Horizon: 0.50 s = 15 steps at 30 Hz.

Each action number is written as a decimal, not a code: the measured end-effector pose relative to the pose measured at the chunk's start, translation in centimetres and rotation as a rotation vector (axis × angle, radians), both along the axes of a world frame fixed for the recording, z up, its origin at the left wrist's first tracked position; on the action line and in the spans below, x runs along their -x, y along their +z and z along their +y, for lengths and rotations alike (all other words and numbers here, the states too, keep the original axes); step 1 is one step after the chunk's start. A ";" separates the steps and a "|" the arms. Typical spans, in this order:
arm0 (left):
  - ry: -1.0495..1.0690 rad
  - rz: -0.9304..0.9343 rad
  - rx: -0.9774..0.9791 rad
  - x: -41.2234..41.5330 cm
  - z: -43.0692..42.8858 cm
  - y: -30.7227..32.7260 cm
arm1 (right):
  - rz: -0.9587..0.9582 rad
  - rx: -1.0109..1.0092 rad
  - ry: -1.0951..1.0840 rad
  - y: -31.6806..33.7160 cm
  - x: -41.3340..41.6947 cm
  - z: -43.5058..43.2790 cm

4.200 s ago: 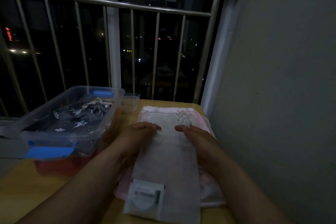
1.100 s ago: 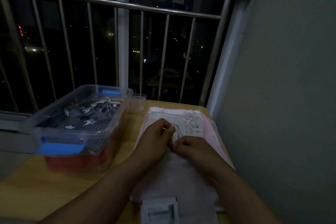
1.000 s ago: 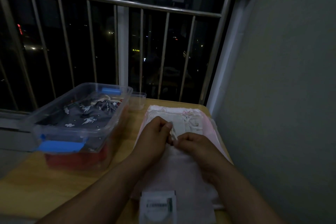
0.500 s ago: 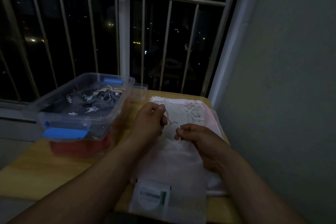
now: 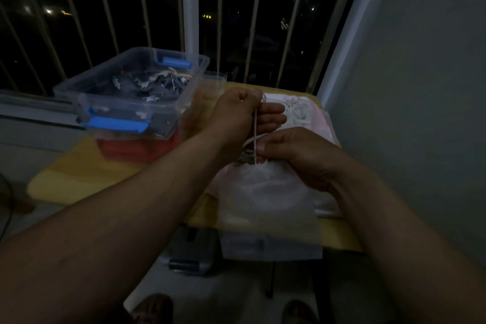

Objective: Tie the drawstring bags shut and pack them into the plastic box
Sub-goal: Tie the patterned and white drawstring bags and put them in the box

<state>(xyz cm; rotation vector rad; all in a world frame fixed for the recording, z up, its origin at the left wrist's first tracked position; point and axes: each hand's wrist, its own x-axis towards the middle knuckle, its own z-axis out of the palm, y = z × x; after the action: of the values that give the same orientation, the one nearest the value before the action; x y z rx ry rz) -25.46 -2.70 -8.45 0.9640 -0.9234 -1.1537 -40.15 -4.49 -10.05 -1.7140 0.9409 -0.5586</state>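
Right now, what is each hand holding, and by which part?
The left hand pinches the drawstring by its upper end, taut; the right hand grips the white bag at its gathered neck.

Left of the fingers (image 5: 272, 143), plastic box (image 5: 126, 109) on the tabletop (image 5: 79, 173), packed bags (image 5: 147, 87) inside. Right below the fingers, drawstring bag (image 5: 265, 200), hanging past the tabletop's near edge. Just beyond, stack of bags (image 5: 302, 113). Behind it all, railing (image 5: 189, 8); wall (image 5: 420, 87) on the right.
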 end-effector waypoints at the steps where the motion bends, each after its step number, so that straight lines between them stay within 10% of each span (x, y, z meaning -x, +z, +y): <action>1: 0.005 0.003 0.001 0.0 0.3 0.0 | 0.003 0.009 0.030 0.1 0.0 0.3; 15: -0.017 -0.224 -0.056 -0.3 2.4 1.2 | -0.066 -0.109 0.039 0.1 0.4 1.9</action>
<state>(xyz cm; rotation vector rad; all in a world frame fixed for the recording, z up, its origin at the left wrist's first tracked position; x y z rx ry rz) -25.16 -0.28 -7.27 1.1493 -1.0842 -1.1053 -40.54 -2.56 -9.98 -1.6037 0.8734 -0.5259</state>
